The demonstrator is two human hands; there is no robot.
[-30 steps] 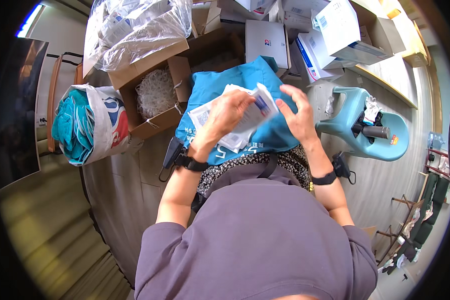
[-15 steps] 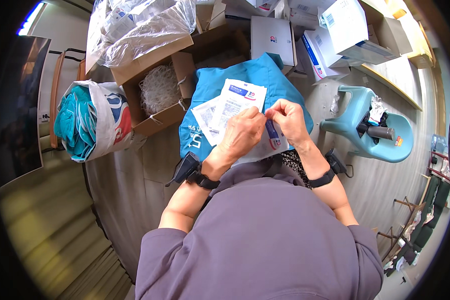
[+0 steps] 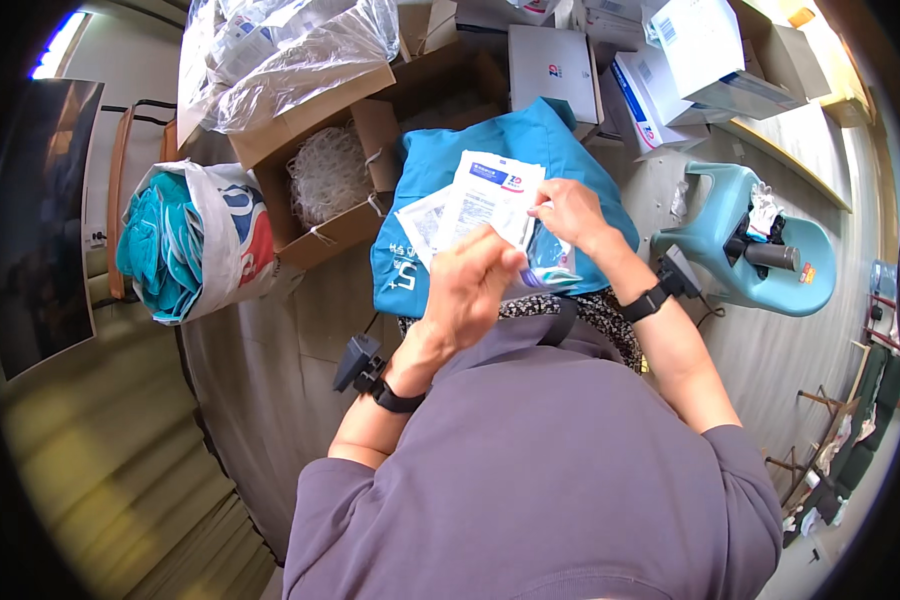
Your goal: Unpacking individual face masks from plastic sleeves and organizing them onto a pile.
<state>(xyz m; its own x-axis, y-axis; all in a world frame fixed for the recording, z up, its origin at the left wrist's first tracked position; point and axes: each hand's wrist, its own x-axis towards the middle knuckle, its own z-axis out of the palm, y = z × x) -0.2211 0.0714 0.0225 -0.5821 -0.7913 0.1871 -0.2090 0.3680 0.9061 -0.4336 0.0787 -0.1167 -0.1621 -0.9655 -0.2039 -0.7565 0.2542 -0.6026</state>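
Note:
Across my lap lies a blue cloth (image 3: 560,130). On it rest a white packet with blue and red print (image 3: 490,192) and another white packet (image 3: 421,222) partly beneath it. A further packet, partly clear with blue-green showing (image 3: 550,252), sits in front of my right hand (image 3: 573,215). The right fingers are closed in a pinch at that packet's upper edge. My left hand (image 3: 470,288) is closed, nearer my body and left of this packet; what its fingers hold, if anything, is hidden. Both wrists wear black straps with small devices.
At the far left stand a bag of green-blue folded pieces (image 3: 165,240) and an open carton with tangled white cords (image 3: 325,175). Plastic wrap (image 3: 290,70) covers items behind it. White boxes (image 3: 552,75) are piled ahead. A blue stool (image 3: 705,220) holding small things lies right.
My left hand has pulled back toward my body, away from my right hand. The blue-green part of the packet between them now shows. My right hand has shifted slightly up.

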